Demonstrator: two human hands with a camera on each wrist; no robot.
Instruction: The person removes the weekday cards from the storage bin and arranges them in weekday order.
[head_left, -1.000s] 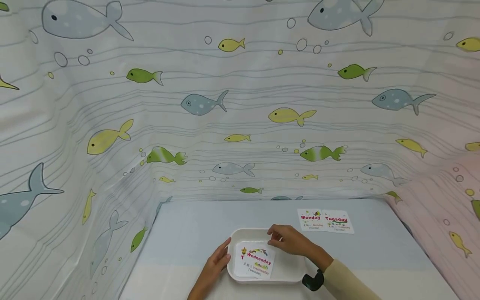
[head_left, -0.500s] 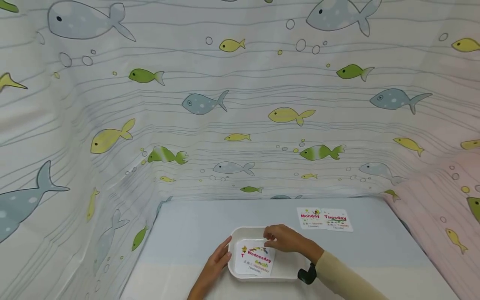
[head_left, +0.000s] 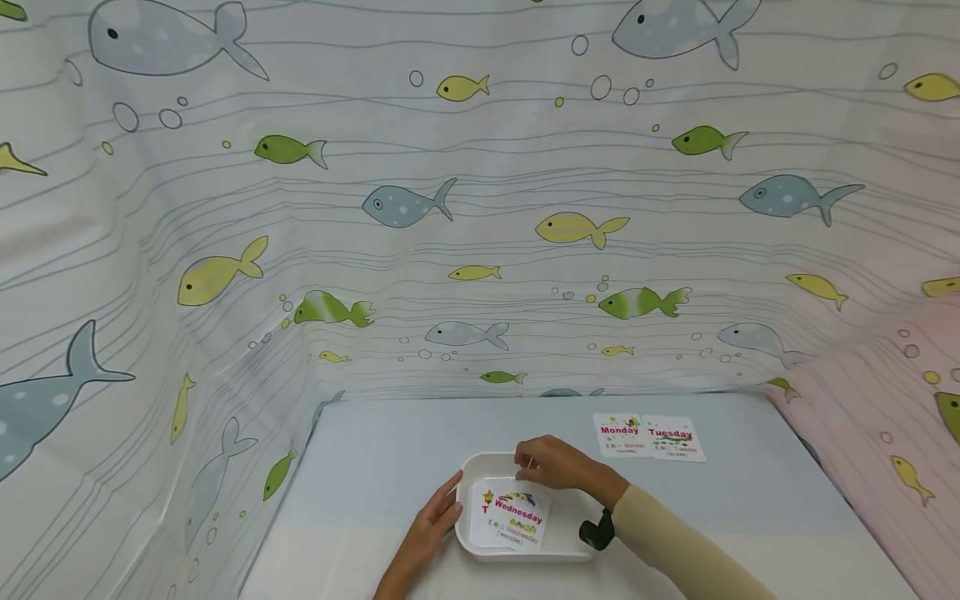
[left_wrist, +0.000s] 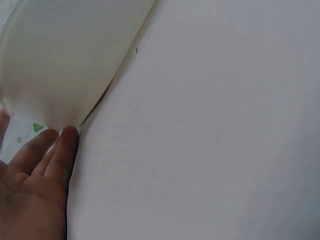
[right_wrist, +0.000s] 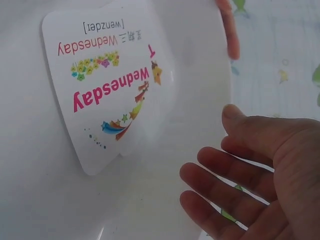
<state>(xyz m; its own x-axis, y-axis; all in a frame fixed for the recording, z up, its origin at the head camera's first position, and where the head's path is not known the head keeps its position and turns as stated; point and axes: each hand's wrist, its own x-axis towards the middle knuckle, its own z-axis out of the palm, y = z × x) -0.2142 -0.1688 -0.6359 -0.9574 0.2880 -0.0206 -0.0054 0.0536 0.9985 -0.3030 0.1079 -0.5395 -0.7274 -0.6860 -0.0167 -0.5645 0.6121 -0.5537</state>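
A white tray (head_left: 570, 537) stands near the front of the table. In it lies a white card printed "Wednesday" (head_left: 519, 518), on top of another card (head_left: 481, 529) that shows little but a "T" and a star. My left hand (head_left: 422, 530) rests against the tray's left side; in the left wrist view its fairly straight fingers (left_wrist: 62, 155) touch the outer wall. Above the tray's far edge is my right hand (head_left: 558, 463). In the right wrist view its fingers (right_wrist: 235, 175) are spread and slightly bent, with nothing held, apart from the "Wednesday" card.
Two cards, "Monday" (head_left: 621, 437) and "Tuesday" (head_left: 674, 440), lie side by side at the back right of the table (head_left: 390, 450). A fish-printed curtain (head_left: 480, 242) surrounds the table at the back and sides. A black device (head_left: 597, 530) hangs at my right wrist.
My right hand has moved left and slightly away along the tray's far side. The left hand, the tray and the cards stay about where they were.
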